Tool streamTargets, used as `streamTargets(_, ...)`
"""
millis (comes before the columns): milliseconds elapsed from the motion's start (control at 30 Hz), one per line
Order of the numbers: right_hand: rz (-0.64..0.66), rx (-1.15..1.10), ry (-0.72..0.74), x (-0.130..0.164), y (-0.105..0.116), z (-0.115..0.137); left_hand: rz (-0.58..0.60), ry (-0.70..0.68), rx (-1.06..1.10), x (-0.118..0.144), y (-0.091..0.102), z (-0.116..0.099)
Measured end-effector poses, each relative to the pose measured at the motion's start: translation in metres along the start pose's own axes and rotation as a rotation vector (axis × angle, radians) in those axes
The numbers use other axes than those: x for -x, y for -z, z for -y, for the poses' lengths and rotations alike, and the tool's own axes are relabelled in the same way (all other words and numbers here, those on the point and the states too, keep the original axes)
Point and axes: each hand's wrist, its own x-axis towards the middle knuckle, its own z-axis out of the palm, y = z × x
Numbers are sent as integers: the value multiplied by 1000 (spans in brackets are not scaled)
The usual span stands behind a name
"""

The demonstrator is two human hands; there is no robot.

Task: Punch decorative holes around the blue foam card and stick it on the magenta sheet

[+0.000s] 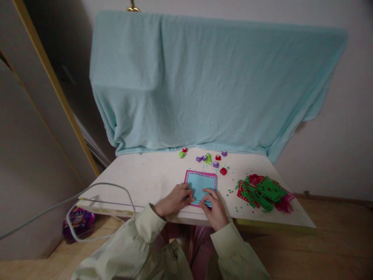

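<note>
Both hands (175, 200) on blue sheet (201, 183) — unlettered.

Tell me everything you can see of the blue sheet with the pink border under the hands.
The blue sheet is a roughly square piece that looks like thin foam or paper, light blue, on a pink backing that shows as a border with a dotted line along it. It lies flat on the pale table, near the front edge. The left hand presses its near left corner, and the right hand rests on its near edge. Small punches sit just beyond it.
</note>
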Motion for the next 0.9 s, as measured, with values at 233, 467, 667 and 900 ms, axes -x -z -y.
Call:
streamTargets(233, -67, 42, -11, 0, -1, -5, -71, -22, -45, -7, -6, 0)
streamTargets(467, -33, 33, -31, -4, 3, -5, -20, -88, -109, -6, 1, -4)
streamTargets(667, -41, 37, -24, -5, 2, -4, -15, -104, -131, -6, 2, -3)
streamTargets(900, -50, 60, -21, -5, 0, -4, -7, -102, -146, -8, -1, 0)
